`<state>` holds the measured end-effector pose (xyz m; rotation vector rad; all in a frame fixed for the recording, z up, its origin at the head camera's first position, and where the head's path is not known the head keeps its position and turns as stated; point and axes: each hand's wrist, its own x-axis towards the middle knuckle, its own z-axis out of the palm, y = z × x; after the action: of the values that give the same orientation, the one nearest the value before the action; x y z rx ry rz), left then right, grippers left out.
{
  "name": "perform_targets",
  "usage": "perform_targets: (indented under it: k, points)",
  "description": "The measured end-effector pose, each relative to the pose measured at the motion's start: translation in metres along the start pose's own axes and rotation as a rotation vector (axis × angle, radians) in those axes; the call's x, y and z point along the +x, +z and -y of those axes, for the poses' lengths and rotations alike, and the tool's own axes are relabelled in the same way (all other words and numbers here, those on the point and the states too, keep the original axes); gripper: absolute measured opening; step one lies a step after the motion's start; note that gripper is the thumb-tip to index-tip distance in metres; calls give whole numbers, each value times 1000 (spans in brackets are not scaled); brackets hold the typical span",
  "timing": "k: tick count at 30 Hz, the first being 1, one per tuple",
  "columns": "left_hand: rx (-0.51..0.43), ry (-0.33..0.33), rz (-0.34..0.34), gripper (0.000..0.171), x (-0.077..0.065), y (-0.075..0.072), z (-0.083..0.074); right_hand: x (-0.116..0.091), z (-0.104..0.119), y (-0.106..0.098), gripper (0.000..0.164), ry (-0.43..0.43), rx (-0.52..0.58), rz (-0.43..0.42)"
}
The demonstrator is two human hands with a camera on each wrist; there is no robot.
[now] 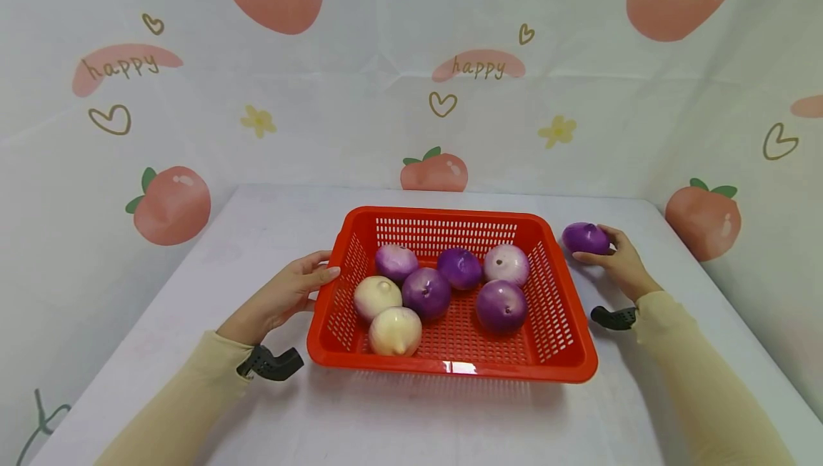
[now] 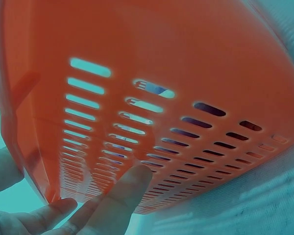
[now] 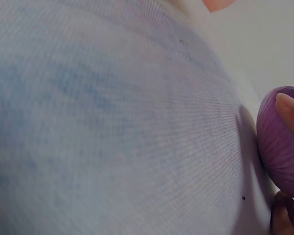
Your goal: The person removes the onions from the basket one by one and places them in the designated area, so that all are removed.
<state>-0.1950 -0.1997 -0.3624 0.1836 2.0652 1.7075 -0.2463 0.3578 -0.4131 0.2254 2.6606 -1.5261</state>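
Observation:
A red plastic basket (image 1: 450, 368) with slotted walls holds several onions, some purple like this onion (image 1: 501, 306) and some pale like this white onion (image 1: 395, 331). At its left end my left hand (image 1: 298, 286) grips the rim, thumb over the top. The left wrist view has the fingers (image 2: 130, 193) against the basket's slotted outer wall (image 2: 152, 44). Right of the basket, my right hand (image 1: 616, 260) holds another purple onion (image 1: 584, 237) between thumb and fingers. Part of that onion (image 3: 277, 152) shows at the right wrist view's edge, close to the white cloth.
A white cloth covers the table (image 1: 450, 430) under the basket. Behind and at the sides stands a white curtain (image 1: 360, 116) printed with peaches, hearts and flowers. Black wrist mounts (image 1: 276, 364) sit on both forearms, the right one near the basket's right side.

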Motion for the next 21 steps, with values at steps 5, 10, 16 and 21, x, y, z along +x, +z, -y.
perform_targets:
  k: [5,10,16,21]
  points:
    - [3,-3,-4,61,0,0,-1,1,1,-1,103,-5,4,16]
    - [-4,-2,1,60,0,0,-1,-1,1,-2,103,-1,-3,29]
    - [-8,1,5,61,0,1,-1,-2,2,-3,105,-2,-4,55]
    - [-11,-3,2,60,0,1,-1,-2,4,-4,106,-3,-7,74]
